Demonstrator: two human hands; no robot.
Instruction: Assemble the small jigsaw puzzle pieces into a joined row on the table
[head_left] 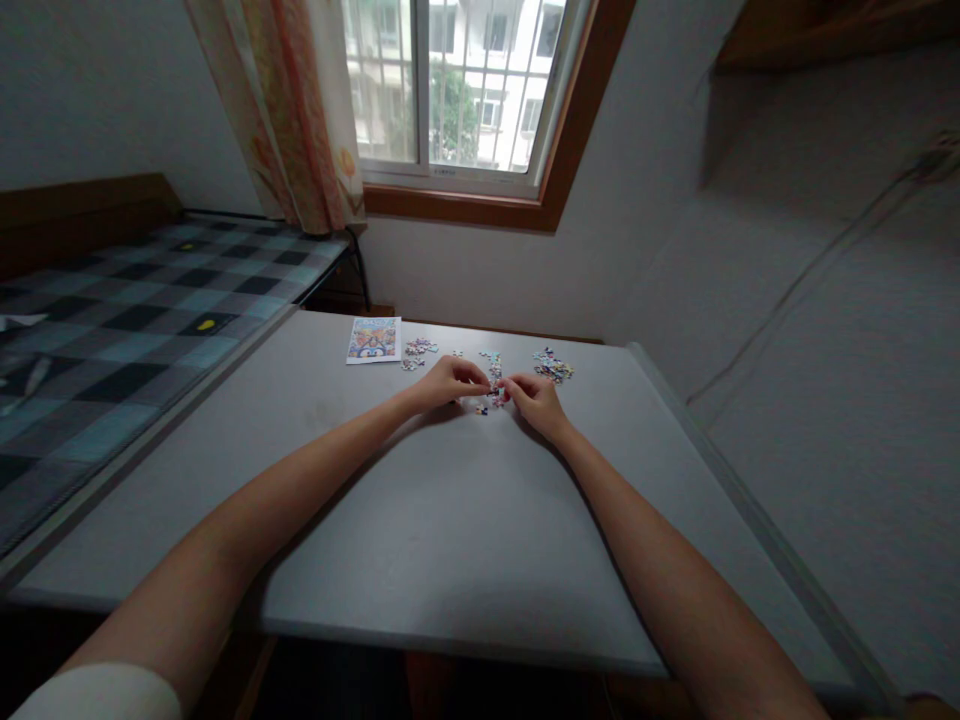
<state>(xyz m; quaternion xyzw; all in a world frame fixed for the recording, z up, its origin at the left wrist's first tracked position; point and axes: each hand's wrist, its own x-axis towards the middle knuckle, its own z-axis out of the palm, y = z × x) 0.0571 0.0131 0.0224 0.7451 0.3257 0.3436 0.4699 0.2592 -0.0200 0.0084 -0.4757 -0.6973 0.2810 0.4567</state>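
Observation:
Both of my hands meet over a narrow strip of joined jigsaw puzzle pieces [496, 367] near the far side of the table. My left hand [454, 382] comes in from the left, thumb and fingertips pinched on a small dark puzzle piece at the strip's edge. From the right, my right hand [531, 396] pinches at the same strip, its fingertips on a small pinkish puzzle piece. Just below the fingers lies a loose puzzle piece [481, 410] in dark and yellow colours. The fingers partly cover the lower strip.
A pile of loose pieces [553, 366] lies right of my hands, a smaller group [420, 347] to the left. Beside that is a colourful picture sheet [374, 340]. The white table [450, 540] adjoins a checked bed [150, 290]; a wall [825, 400] stands right.

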